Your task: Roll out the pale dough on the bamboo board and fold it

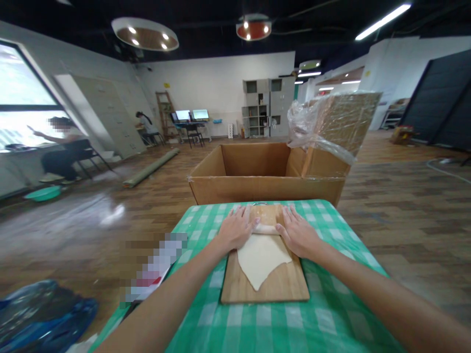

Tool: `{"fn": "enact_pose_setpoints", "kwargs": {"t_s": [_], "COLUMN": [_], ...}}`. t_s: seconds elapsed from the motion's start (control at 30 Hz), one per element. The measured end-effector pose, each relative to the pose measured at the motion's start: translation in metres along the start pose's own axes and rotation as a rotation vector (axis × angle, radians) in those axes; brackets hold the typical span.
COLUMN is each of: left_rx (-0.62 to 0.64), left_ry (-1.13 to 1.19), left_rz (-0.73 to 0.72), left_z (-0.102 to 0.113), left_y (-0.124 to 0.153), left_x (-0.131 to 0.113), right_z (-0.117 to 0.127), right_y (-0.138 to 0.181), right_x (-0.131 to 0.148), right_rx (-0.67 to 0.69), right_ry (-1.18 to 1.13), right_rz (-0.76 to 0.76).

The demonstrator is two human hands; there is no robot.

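A flat sheet of pale dough lies on a wooden cutting board, its pointed end towards me. Along the sheet's far edge runs a pale roll that looks like rolled-up dough; its ends are hidden under my hands. My left hand rests on the left end, fingers stretched forward and thumb against the roll. On the right end lies my right hand, fingers likewise extended and thumb touching the roll. White specks dot the board beyond the roll.
A green checked cloth covers the table. Beyond it stands an open cardboard box, with a plastic-wrapped carton at its right. A blurred flat item lies at the table's left edge. Two people sit farther off at the left.
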State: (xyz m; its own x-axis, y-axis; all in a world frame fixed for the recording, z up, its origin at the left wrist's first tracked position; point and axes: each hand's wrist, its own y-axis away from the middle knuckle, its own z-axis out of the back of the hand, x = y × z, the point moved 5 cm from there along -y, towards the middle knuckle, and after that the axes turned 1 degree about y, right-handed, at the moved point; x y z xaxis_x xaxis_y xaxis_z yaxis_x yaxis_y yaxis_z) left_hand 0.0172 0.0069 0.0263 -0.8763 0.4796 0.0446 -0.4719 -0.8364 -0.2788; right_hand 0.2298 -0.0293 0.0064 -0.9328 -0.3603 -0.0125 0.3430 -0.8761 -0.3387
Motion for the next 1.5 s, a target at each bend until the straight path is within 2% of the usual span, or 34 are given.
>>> {"fn": "enact_pose_setpoints", "kwargs": {"t_s": [0.1,0.33,0.47,0.57,0.67,0.77,0.97,1.13,1.3,1.5], "left_rx": [0.006,0.038,0.056,0.053,0.037,0.012,-0.014,-0.030,-0.007,-0.017], "left_ry": [0.000,0.008,0.033,0.021,0.004,-0.001,0.023,0.015,0.026,0.026], "left_rz": [-0.005,-0.023,0.004,0.010,0.016,0.033,0.072,-0.002,0.000,0.045], "left_z": [0.001,-0.003,-0.009,-0.009,-0.004,0.003,0.011,0.026,0.039,0.043], "left_y": [-0.001,-0.028,-0.035,-0.031,-0.019,-0.006,0.025,0.068,0.104,0.128], "left_x": [0.000,0.006,0.011,0.009,0.003,-0.003,-0.013,-0.032,-0.049,-0.049], "right_z": [-0.002,-0.004,-0.010,-0.012,-0.009,-0.003,0.012,0.027,0.043,0.057], "right_y": [-0.002,-0.036,-0.043,-0.039,-0.028,-0.016,0.012,0.047,0.076,0.102], "right_x": [-0.001,-0.015,-0.019,-0.019,-0.018,-0.012,0.008,0.023,0.032,0.033], "right_rx": [0.032,0.151,0.128,0.064,-0.013,-0.051,-0.034,-0.048,-0.021,0.031], "right_ry": [-0.002,0.072,0.078,0.019,-0.023,-0.034,-0.036,-0.070,-0.101,-0.134], "right_rz": [0.014,0.147,0.208,0.143,0.020,-0.014,0.012,0.065,0.127,0.194]}}
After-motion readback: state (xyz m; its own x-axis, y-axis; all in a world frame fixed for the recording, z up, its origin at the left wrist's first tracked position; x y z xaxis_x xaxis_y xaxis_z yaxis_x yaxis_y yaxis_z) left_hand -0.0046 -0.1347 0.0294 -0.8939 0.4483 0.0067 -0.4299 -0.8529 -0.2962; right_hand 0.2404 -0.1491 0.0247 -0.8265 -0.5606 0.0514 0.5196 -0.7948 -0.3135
